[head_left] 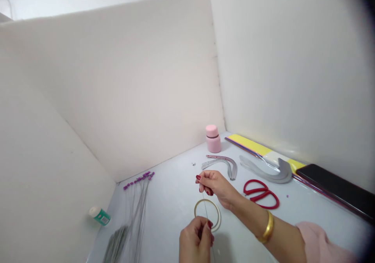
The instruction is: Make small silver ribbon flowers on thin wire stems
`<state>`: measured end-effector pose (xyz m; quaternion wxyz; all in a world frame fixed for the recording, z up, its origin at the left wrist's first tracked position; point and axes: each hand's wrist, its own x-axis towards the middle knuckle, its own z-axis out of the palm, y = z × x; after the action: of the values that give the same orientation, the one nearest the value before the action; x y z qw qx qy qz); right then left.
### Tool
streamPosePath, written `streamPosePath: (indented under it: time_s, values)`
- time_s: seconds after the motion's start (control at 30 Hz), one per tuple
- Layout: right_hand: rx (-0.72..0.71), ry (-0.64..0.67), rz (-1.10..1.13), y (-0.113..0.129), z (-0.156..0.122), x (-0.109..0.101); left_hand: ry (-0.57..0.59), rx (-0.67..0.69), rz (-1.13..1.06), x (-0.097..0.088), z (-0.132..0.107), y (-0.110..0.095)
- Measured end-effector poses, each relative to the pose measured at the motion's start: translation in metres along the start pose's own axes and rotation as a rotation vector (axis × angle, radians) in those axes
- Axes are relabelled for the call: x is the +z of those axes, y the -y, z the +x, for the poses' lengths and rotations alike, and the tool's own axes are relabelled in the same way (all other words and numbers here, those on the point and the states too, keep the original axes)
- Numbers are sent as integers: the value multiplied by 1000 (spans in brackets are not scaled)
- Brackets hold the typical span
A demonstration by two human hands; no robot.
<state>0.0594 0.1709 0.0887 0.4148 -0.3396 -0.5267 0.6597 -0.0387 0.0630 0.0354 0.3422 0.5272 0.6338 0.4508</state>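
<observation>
My right hand [215, 185] is pinched shut on the upper end of a thin wire [206, 208] above the table. My left hand [195, 241], near the bottom edge, is closed in a pinch on the lower end of the same wire. The wire runs between them, taut. Under it on the table lies a thin ring-shaped tape roll [217, 211]. A gold bangle [267, 227] sits on my right wrist.
Red scissors [261, 194] lie right of my right hand. Curved strips [225, 163] and a grey bundle [268, 169] lie beyond, with a pink bottle [213, 138], yellow paper strips [249, 144] and a black phone [336, 187]. Purple-tipped wires [137, 200] and a glue bottle [100, 215] lie left. White panels wall the table.
</observation>
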Motion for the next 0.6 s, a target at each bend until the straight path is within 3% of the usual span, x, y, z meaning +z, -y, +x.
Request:
streamPosePath:
  time_s: [0.4, 0.6]
  values:
    - [88, 2, 1, -25, -6, -3, 24, -182, -185, 5, -1, -5]
    - [37, -103, 1, -34, 11, -10, 47, -296, -245, 6, -3, -13]
